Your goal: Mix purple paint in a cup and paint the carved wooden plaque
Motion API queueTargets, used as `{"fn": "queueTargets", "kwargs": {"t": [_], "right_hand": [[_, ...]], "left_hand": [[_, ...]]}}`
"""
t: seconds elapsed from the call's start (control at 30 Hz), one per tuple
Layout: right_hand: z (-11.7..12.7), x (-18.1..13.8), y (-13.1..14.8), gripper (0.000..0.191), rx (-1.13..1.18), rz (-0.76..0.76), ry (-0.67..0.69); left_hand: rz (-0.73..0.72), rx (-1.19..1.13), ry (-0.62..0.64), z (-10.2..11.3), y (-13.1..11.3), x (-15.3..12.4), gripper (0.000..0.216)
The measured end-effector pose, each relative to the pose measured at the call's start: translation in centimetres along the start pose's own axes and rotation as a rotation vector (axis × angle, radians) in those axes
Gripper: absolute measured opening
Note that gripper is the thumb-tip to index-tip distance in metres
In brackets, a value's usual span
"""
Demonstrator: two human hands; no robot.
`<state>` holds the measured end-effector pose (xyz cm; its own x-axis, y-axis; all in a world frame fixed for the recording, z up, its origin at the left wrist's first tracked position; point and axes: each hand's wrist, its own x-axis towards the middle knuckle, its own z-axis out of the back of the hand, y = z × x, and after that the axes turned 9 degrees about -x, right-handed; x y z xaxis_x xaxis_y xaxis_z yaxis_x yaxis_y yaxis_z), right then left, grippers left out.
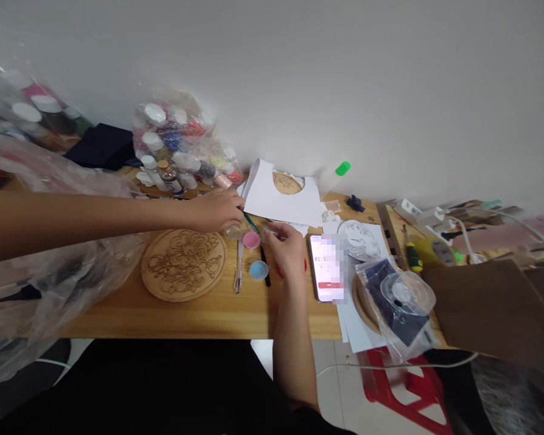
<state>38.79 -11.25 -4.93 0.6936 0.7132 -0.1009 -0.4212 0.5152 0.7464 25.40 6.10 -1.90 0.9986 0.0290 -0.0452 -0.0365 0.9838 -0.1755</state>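
Observation:
My left hand reaches in from the left with its fingers curled down. A thin green stick runs from its fingertips toward my right hand; whether they grip it I cannot tell. Under the left hand is a small clear cup. My right hand pinches a small clear plastic piece, partly hidden by the fingers. Between the hands stands a cup of pink material, with a cup of blue material nearer me. An engraved round wooden board lies left of them.
A pen-like tool and a black stick lie by the cups. A phone is right of my right hand. Bagged jars and a cut white sheet stand behind. A cardboard flap is at the right.

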Motion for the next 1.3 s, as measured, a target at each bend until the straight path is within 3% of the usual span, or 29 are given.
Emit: {"fn": "queueTargets", "kwargs": {"t": [0.3,0.47,0.57,0.67,0.73,0.8,0.93,1.03,1.1,1.2,1.3], "right_hand": [[-0.4,0.6,-0.9,0.033,0.046,0.086,-0.036],[-0.4,0.4,-1.2,0.032,0.077,0.136,-0.061],[-0.4,0.3,-1.3,0.028,0.115,0.137,-0.091],[-0.3,0.3,-1.2,0.032,0.155,0.129,-0.104],[-0.3,0.3,-1.0,0.034,0.18,0.145,-0.076],[-0.3,0.3,-0.9,0.035,0.206,0.149,-0.056],[-0.2,0.8,-1.4,0.037,0.119,0.078,-0.127],[0.3,1.5,-1.5,0.035,-0.006,0.014,-0.207],[0.7,1.5,-0.2,0.038,-0.116,-0.025,-0.23],[0.6,0.0,4.4,0.039,-0.229,0.06,-0.217],[-1.2,-3.4,11.4,0.03,-0.232,0.402,-0.078]], "left_hand": [[0.003,0.102,-0.051,0.5,-0.5,-0.1,0.012],[0.003,0.25,-0.108,5.2,-0.9,-1.6,0.011],[0.13,0.283,-0.146,9.5,-0.9,-4.7,0.031],[0.372,0.289,-0.254,13.1,-1.1,-9.6,0.07],[0.595,0.269,-0.304,14.6,-1.8,-13.1,0.088],[0.795,0.254,-0.396,15.2,-2.7,-16.3,0.091],[1.013,0.177,-0.547,13.5,-3.5,-21.9,0.079],[1.068,0.053,-0.446,10.1,-2.9,-25.9,0.078],[1.014,-0.122,-0.32,7.2,-2.3,-28.1,0.062],[0.762,-0.331,-0.261,2.9,-1.9,-30.5,0.039],[0.702,-0.37,-0.299,0.4,-2.0,-31.7,0.032]]}}
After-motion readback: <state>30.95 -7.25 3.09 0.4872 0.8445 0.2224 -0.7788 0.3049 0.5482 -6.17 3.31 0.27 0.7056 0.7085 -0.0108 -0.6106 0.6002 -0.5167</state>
